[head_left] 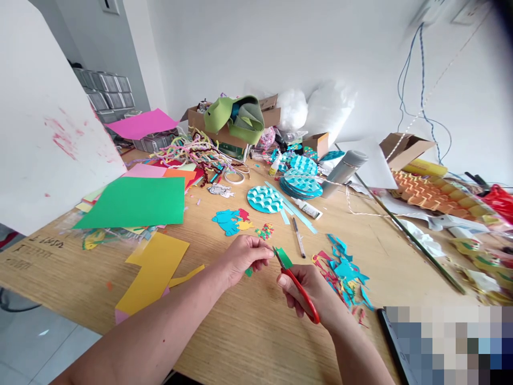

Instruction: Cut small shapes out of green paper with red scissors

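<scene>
My right hand (302, 286) grips red-handled scissors (300, 293), their blades pointing up and left. At the blade tips, the fingers of my left hand (250, 255) are pinched together; whatever is in them is too small or hidden to make out. A piece of green paper (284, 258) shows just behind the blades, and a smaller green scrap (249, 272) is under my left hand. Beyond my hands lie blue fish-like paper cutouts (227, 221), a yellow cutout (245, 225) and a little heap of tiny coloured bits (265, 231).
Blue and red paper scraps (347, 270) lie right of my hands, near a pen (298, 238). Green (132, 203) and yellow sheets (154, 267) are on the left. Farther back are wavy blue paper discs (264, 199), a glue bottle (308, 208) and a grey cylinder (344, 172). A thin stick (409, 232) crosses the right side.
</scene>
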`<state>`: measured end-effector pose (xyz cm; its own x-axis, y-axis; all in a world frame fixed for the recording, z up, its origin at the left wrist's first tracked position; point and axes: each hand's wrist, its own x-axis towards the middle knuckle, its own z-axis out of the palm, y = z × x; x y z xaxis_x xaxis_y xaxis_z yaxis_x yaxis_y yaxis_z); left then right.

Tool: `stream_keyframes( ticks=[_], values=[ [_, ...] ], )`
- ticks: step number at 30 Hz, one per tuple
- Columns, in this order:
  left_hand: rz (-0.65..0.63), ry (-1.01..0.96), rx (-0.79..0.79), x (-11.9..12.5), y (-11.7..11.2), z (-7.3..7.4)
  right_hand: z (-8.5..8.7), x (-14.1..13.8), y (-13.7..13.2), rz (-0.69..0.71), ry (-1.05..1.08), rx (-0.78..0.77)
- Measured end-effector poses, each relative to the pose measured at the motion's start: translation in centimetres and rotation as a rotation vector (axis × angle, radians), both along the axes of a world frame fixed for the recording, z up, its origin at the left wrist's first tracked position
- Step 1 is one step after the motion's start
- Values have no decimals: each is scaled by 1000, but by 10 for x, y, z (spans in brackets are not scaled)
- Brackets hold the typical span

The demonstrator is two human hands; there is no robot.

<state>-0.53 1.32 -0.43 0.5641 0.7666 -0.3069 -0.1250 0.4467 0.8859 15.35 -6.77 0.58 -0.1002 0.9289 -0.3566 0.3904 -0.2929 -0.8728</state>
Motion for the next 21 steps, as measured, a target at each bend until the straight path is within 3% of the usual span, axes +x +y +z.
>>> stream_keyframes(
  ticks=[8,12,17,21],
  values=[
    [2,39,26,1,0,-3,4,-1,0,-50,-26,-42],
    [3,23,38,0,1,-6,7,4,4,-156,-147,-17],
    [14,13,37,0,1,-6,10,13,8,-378,-199,198],
    [-23,65,85,1,-2,-5,9,10,8,-324,-2,383]
  ],
)
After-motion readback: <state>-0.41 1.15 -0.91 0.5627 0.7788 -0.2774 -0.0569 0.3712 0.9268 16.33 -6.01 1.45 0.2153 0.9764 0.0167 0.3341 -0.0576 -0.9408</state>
